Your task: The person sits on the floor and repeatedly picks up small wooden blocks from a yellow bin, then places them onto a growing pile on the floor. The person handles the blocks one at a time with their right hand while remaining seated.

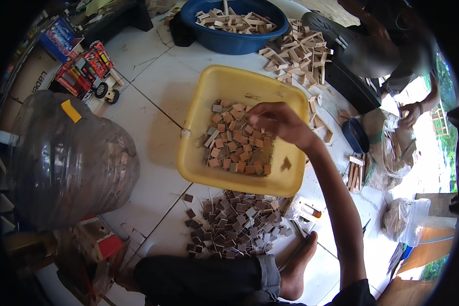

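Observation:
My right hand (281, 123) hangs over the right part of a yellow plastic basin (245, 80), its fingers curled in toward the thumb. Whatever they hold, if anything, is too small or hidden to make out. Inside the basin lie many small square brown tiles (228, 133), several with thin pale sticks attached. Between the basin and my legs, a heap of similar darker, greyish square pieces (234, 219) with thin sticks covers the floor. My left hand is out of sight.
A large clear plastic container (66, 163) stands at left, below red toy trucks (89, 71). A blue tub (234, 41) of wooden pieces stands at the back, with more wooden frames (298, 53) piled beside it. At far right, another person's hand (410, 113) touches a plastic sack (390, 150).

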`<state>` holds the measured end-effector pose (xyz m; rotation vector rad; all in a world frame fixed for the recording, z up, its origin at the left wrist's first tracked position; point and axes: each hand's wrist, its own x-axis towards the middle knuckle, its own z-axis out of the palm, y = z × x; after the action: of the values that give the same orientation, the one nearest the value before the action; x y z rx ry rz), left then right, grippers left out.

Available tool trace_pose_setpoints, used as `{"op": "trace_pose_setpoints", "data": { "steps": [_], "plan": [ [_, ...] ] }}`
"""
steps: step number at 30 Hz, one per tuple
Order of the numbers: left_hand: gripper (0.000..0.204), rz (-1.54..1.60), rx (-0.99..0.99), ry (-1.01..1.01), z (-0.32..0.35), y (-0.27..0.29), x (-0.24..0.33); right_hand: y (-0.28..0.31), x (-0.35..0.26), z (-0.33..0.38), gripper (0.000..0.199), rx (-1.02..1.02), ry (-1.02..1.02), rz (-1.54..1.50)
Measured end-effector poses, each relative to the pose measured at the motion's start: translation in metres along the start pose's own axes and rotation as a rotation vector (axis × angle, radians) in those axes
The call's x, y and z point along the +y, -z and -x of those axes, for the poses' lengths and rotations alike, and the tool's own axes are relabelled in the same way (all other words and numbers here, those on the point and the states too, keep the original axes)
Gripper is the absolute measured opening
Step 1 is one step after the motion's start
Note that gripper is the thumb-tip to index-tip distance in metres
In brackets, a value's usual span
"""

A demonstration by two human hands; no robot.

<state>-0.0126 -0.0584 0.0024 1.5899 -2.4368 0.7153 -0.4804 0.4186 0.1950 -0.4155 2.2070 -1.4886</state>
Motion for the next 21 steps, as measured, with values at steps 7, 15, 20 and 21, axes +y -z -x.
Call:
{"op": "trace_pose_setpoints", "data": {
  "steps": [7, 15, 20, 21],
  "plan": [
    [0.039, 0.109, -0.02, 0.057, -0.003, 0.013, 0.001, 0.012, -0.016, 0.04, 0.035, -0.169, -0.038, -0.753],
    [0.04, 0.188, 0.009, 0.108, -0.002, 0.045, 0.014, -0.039, -0.034, 0.067, 0.04, 0.507, 0.219, 0.269],
    [0.045, 0.291, -0.123, 0.24, -0.002, 0.047, 0.016, -0.089, -0.035, 0.118, 0.037, 0.247, 0.415, 0.623],
    [0.047, 0.228, -0.08, 0.189, 0.002, 0.046, 0.017, -0.097, -0.031, 0.124, 0.038, 0.217, 0.347, 0.733]
  ]
}}
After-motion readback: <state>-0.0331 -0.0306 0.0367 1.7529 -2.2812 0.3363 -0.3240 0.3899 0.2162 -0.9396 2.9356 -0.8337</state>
